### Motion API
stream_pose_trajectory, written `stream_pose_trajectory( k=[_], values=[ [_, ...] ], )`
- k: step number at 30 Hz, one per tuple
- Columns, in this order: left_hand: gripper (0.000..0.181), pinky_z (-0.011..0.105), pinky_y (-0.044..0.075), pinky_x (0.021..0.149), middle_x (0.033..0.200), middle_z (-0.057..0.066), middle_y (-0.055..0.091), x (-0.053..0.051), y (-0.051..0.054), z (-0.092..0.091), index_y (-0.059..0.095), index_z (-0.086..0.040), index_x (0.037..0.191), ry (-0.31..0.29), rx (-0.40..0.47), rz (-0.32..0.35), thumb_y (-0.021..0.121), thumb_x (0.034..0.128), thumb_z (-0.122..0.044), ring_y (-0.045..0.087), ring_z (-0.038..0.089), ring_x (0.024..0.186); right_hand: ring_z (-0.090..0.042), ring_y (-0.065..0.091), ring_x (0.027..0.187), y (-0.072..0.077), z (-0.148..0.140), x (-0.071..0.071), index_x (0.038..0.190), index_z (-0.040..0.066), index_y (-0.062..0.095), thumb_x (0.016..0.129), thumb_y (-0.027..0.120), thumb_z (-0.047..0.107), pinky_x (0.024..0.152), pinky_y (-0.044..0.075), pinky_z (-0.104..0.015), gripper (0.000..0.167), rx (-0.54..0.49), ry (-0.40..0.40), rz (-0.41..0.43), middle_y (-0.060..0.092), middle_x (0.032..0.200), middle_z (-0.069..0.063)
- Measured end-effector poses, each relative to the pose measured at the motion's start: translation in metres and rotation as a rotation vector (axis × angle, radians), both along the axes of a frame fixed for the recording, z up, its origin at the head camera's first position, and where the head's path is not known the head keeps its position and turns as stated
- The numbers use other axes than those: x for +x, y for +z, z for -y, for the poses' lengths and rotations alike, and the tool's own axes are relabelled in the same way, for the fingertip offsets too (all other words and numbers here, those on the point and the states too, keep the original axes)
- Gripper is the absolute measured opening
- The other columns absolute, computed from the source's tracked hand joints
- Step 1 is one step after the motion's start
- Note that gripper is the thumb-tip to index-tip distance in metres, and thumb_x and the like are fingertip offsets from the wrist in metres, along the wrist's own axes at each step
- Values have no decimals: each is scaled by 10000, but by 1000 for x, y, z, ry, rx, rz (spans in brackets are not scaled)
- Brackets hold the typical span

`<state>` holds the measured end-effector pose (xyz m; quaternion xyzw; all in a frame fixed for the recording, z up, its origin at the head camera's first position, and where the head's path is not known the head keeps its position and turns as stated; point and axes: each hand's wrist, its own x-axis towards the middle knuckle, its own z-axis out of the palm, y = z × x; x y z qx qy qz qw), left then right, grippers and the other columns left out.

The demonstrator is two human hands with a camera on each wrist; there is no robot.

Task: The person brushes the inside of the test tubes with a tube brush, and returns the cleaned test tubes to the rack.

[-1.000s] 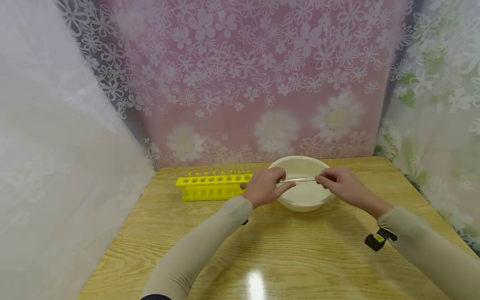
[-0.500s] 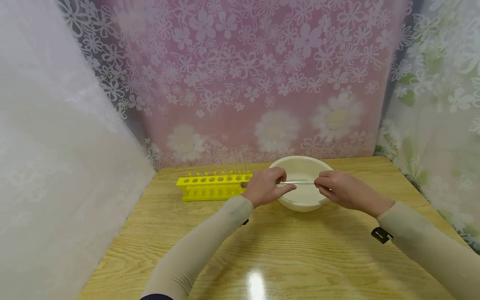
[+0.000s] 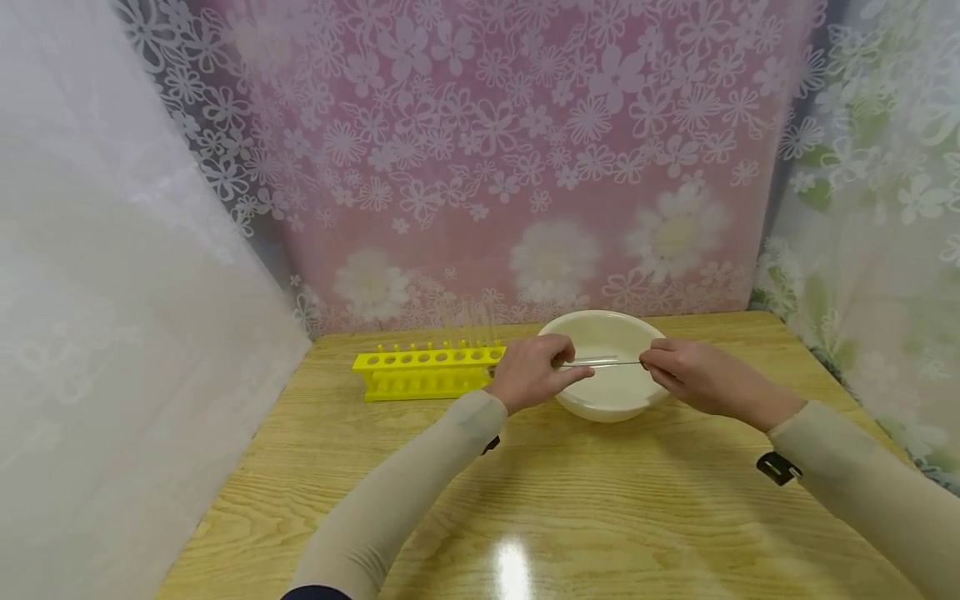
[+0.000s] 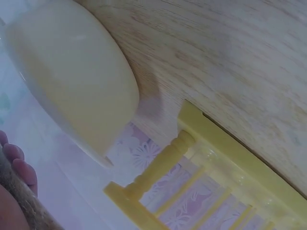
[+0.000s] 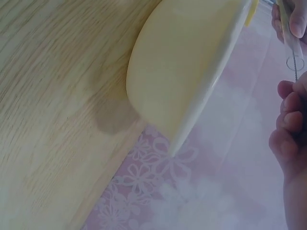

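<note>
In the head view my left hand [image 3: 528, 369] grips a clear glass test tube [image 3: 600, 360], which lies roughly level over a cream basin [image 3: 603, 411]. From the tube's mouth on the right runs the thin wire of a test tube brush [image 5: 296, 73]. My right hand [image 3: 693, 375] pinches that wire with curled fingers [image 5: 292, 122], beyond the basin's right part. Brownish bristles [image 4: 26, 201] show in the tube beside my left hand in the left wrist view. Most of the brush head is hidden by the left hand in the head view.
A yellow test tube rack [image 3: 427, 360] stands left of the basin, with several clear tubes [image 3: 480, 321] upright at its right end. All stand near the back of the wooden table [image 3: 600, 508]. Floral curtains [image 3: 487, 167] hang behind and at both sides.
My right hand moved slightly left, then back right with the wire, so the bristles at the tube's left end show less now. The left hand stays nearly still around the tube.
</note>
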<state>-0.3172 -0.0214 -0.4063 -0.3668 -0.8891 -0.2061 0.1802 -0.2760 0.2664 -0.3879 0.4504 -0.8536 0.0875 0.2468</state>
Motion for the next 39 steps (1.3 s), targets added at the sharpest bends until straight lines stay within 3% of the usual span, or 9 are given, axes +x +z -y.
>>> stream_pose_trajectory(
  k=[7, 15, 23, 26, 31, 35, 39],
  values=[
    [344, 175, 353, 566, 739, -137, 513, 1, 4, -1, 560, -271, 862, -18, 2, -13, 632, 926, -601, 438, 27, 594, 1, 521, 677, 3, -8, -1, 979, 73, 714, 835, 736, -41, 576, 467, -233, 185, -22, 1, -32, 633, 856, 21],
    [353, 187, 323, 556, 717, -116, 487, 2, 6, -1, 536, -270, 845, -14, -12, -4, 612, 939, -602, 416, 35, 594, -74, 620, 726, 3, -22, 2, 1022, 62, 725, 802, 751, -74, 593, 504, -237, 260, -51, -7, -7, 677, 937, -29],
    [350, 189, 345, 556, 710, -133, 515, -5, -2, 15, 555, -276, 859, 37, -25, 5, 610, 933, -613, 439, 37, 586, -3, 521, 731, 5, -55, 6, 1025, 66, 718, 868, 708, -34, 594, 467, -248, 187, -53, -87, -4, 647, 920, 10],
    [347, 184, 343, 545, 701, -134, 513, -7, -3, 14, 554, -276, 862, 33, -25, -20, 610, 934, -611, 436, 34, 569, -82, 610, 773, 6, -59, 8, 1072, 36, 720, 882, 698, -40, 618, 512, -271, 206, -47, -128, 27, 671, 975, -33],
    [366, 200, 322, 541, 702, -106, 500, -9, -5, 18, 541, -260, 850, 47, -25, 5, 600, 942, -609, 409, 55, 560, -256, 681, 865, 7, -71, 8, 1101, 2, 704, 900, 669, -62, 675, 560, -373, 214, -53, -214, 96, 692, 1017, -76],
    [369, 219, 300, 541, 700, -96, 477, -11, -9, 27, 533, -266, 838, 101, -36, 30, 605, 936, -614, 377, 68, 557, -317, 682, 870, 3, -90, 6, 1093, -37, 700, 897, 659, -82, 698, 556, -447, 205, -62, -285, 80, 706, 989, -98],
    [375, 228, 307, 545, 696, -87, 476, -10, -10, 33, 542, -253, 837, 98, -31, 26, 616, 933, -608, 378, 73, 558, -321, 679, 870, 0, -103, 5, 1094, -51, 704, 894, 657, -92, 709, 550, -463, 210, -61, -310, 67, 706, 978, -88]
  ],
)
